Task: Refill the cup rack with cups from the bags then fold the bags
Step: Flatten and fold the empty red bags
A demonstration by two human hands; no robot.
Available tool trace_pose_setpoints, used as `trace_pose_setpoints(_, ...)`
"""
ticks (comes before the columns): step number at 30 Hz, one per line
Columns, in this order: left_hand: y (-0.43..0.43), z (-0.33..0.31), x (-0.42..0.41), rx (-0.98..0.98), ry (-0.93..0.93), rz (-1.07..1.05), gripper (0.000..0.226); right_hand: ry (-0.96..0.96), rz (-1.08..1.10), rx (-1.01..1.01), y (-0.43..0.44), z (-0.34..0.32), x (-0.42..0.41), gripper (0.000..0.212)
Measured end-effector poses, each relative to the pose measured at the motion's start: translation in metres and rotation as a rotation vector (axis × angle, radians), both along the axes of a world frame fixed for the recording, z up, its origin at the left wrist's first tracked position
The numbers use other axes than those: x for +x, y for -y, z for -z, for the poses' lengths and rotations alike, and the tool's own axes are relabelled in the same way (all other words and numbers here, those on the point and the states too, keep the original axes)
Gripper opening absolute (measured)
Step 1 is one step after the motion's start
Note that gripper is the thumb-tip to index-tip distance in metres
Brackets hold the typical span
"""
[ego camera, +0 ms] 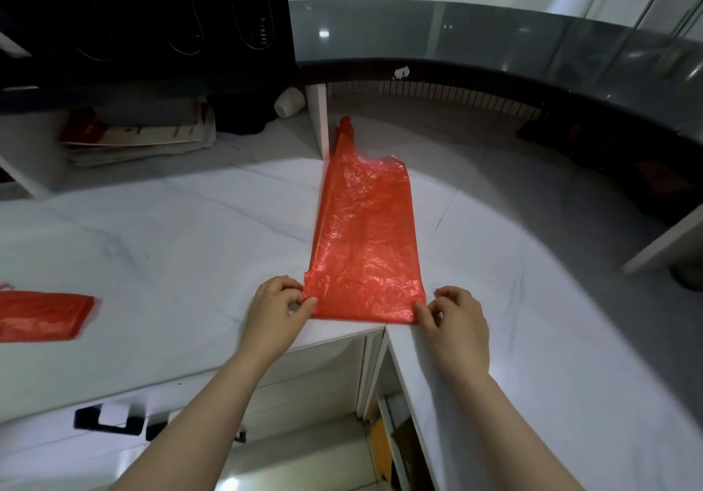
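Directly ahead, we see a red plastic bag (365,239) lying flat and lengthwise on the white marble surface (171,243), its handles pointing away and its near end at the front edge. Our left grip (275,310) pinches the bag's near left corner between thumb and fingers; our right grip (454,317) pinches the near right corner likewise. Far left, a second red bag (38,315) lies folded on the same surface, well apart.

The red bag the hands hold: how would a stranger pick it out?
Start at the white marbled counter, at its inner corner. The long red plastic bag lies flat there, left hand and right hand pinching its near corners. Unlike the other red bag at the far left, it is stretched out full length.
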State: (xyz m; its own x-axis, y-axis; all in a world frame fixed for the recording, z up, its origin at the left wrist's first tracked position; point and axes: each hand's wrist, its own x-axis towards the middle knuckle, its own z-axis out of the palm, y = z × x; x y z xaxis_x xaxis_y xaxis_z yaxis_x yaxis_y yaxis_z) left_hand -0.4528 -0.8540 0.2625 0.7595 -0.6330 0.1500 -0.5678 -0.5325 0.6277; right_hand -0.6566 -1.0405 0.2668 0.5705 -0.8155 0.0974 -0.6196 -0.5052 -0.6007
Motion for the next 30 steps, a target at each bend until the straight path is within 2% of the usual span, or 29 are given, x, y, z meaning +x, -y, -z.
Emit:
trace_pose_setpoints(6, -0.001, 0.001, -0.005, 0.009, 0.114, -0.063, 0.028, -0.068, -0.001, -0.091, -0.004, -0.002, 0.002, 0.028)
trace_pose_setpoints(10, -0.001, 0.002, -0.007, 0.017, 0.125, -0.063, 0.028, -0.092, 0.002, -0.1, -0.005, -0.004, 0.001, 0.027)
trace_pose_setpoints(14, -0.002, 0.0, -0.009, 0.033, 0.128, -0.049, 0.014, -0.092, 0.007, -0.092, -0.006, -0.003, 0.001, 0.028)
trace_pose_setpoints(15, -0.002, -0.002, -0.01, 0.035, 0.132, -0.043, 0.017, -0.094, 0.01, -0.092, -0.006, -0.003, 0.002, 0.028)
trace_pose_setpoints(17, -0.003, -0.005, -0.014, 0.043, 0.162, -0.01, 0.033, -0.104, 0.022, -0.098, -0.007, -0.003, 0.003, 0.028)
trace_pose_setpoints(19, -0.002, -0.006, -0.017, 0.057, 0.271, 0.076, 0.042, -0.107, 0.02, -0.125, -0.007, -0.003, 0.003, 0.026)
trace_pose_setpoints(21, -0.002, -0.005, -0.016, 0.091, 0.353, 0.177, 0.041, -0.089, 0.015, -0.154, -0.007, -0.004, 0.004, 0.02)
trace_pose_setpoints(23, -0.002, -0.005, -0.014, 0.156, 0.319, 0.238, 0.037, -0.035, 0.015, -0.176, -0.01, -0.004, 0.002, 0.012)
trace_pose_setpoints(25, -0.005, -0.002, -0.013, 0.204, 0.306, 0.285, 0.042, -0.02, -0.045, -0.192, -0.014, -0.005, -0.001, 0.032)
trace_pose_setpoints(27, -0.007, -0.002, -0.014, 0.222, 0.302, 0.312, 0.052, -0.134, -0.225, -0.236, -0.016, -0.006, -0.005, 0.059)
trace_pose_setpoints(30, -0.009, -0.004, -0.016, 0.238, 0.263, 0.332, 0.066, -0.283, -0.413, -0.236, -0.011, -0.006, -0.006, 0.08)
